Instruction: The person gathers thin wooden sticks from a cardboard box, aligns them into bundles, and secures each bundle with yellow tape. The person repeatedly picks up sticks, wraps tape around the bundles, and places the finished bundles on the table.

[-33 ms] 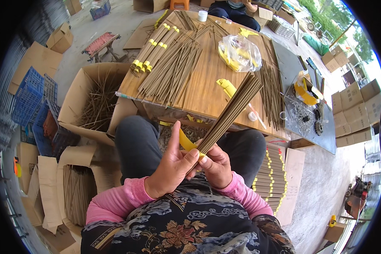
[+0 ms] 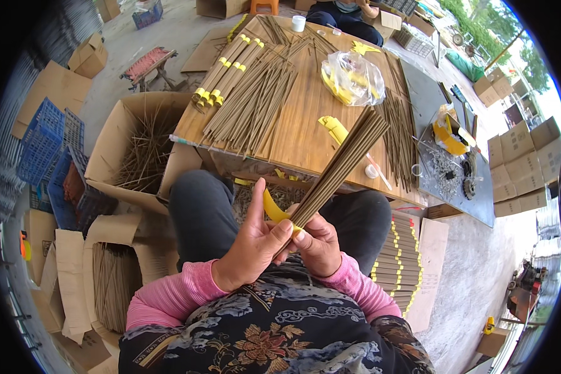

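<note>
Over my lap I hold a slanting bundle of thin brown incense sticks [image 2: 340, 171], its far end fanned slightly toward the table. My left hand [image 2: 246, 252] is closed around its lower part, thumb across the front and index finger stretched up. A yellow paper strip [image 2: 273, 209] curls out on the left side and passes round the bundle near my thumbs. My right hand [image 2: 321, 249] grips the bundle's lower right side, its thumb pressing the strip against the sticks. Both hands' other fingers are partly hidden.
Ahead, a wooden table [image 2: 305, 140] bears loose sticks [image 2: 252, 103], banded bundles [image 2: 227, 68], a plastic bag [image 2: 353, 78], yellow strips [image 2: 333, 129] and a white pot [image 2: 372, 171]. Cartons of sticks [image 2: 115, 287] stand at left. Banded bundles [image 2: 396, 255] lie at right. A person [image 2: 343, 22] sits opposite.
</note>
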A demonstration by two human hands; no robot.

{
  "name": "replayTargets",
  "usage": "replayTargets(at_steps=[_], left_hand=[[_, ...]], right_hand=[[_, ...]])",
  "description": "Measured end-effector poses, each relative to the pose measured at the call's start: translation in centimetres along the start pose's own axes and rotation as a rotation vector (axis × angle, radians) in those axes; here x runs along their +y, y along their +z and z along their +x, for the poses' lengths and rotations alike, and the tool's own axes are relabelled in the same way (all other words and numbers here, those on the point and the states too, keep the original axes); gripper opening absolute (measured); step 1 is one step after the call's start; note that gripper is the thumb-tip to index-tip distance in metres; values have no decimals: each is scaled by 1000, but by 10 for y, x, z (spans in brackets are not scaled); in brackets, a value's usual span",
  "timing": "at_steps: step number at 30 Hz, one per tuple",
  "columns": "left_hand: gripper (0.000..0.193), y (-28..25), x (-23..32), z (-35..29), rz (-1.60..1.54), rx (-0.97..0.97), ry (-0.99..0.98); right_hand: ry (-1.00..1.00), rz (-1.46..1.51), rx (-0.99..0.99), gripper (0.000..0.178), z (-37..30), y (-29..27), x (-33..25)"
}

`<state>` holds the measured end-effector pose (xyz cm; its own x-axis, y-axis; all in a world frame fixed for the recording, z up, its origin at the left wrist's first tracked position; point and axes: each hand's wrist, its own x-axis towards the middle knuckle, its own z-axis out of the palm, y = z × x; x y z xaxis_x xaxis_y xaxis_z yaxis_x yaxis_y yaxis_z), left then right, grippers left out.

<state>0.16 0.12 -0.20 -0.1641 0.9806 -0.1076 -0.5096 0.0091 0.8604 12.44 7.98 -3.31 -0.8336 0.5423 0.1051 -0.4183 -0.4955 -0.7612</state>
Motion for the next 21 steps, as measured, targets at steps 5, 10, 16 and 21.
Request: replayTargets(at_steps=[5, 10, 16, 21], left_hand=[[79, -3, 1, -2, -59, -30, -53], [59, -4, 7, 2, -201, -158, -185], [33, -9, 5, -3, -78, -138, -280], [30, -5, 10, -3, 17, -51, -160]], right_hand=[[-27, 19, 7, 33, 1, 0, -1], [-95, -100, -104, 30, 6, -8, -5], [-170, -345, -211, 29, 17, -21, -10], [-41, -342, -75, 24, 12, -2, -32]])
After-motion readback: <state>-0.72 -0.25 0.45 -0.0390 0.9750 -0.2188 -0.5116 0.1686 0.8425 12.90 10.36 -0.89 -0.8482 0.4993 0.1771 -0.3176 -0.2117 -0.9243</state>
